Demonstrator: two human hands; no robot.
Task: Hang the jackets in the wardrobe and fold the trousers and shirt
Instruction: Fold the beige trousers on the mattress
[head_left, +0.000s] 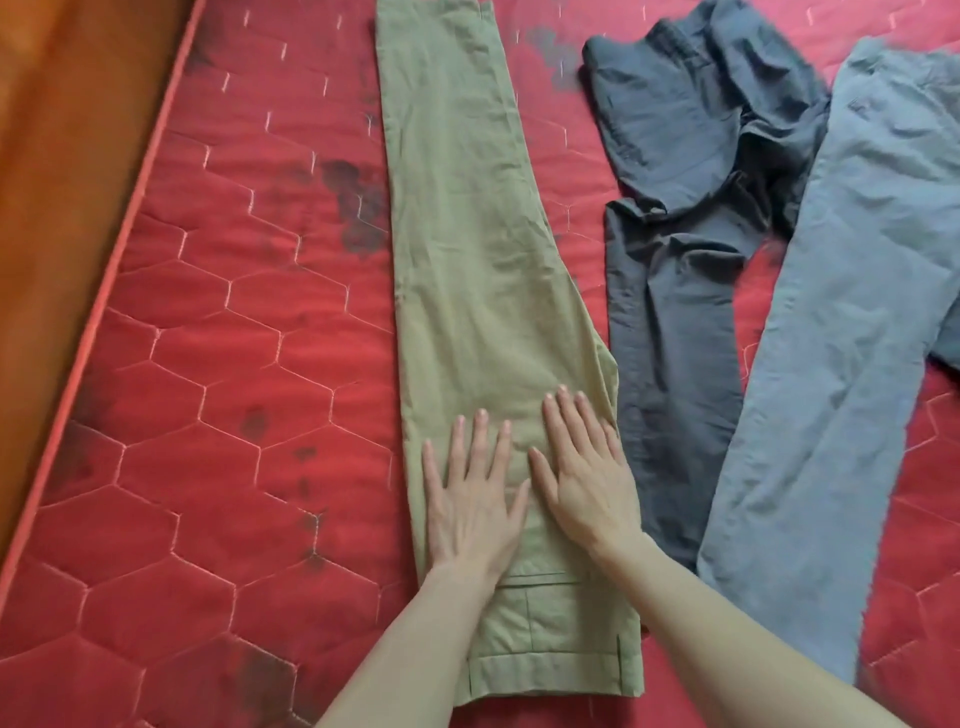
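Head view. The olive trousers (483, 291) are lying folded leg over leg along the red quilted mattress (218, 364), waistband nearest the person and legs running away toward the top of the view. The left hand (470, 499) and the right hand (582, 478) are both resting flat on the seat area just above the waistband, side by side and nearly touching at the thumbs. Just to the right of the olive pair, dark grey trousers (680, 270) are lying crumpled, and further right a pair of light grey-blue trousers (831, 322) is lying stretched out, its upper part overlapping the dark pair. The mattress is showing hexagonal stitching and dark smudges, with a piped edge at the left; beyond that edge an orange-brown surface (62, 156) is running alongside. Both hands are lying palm down with straight, spread fingers pressing the fabric, holding nothing. The bare forearms are entering from the lower edge and are converging toward the trousers.
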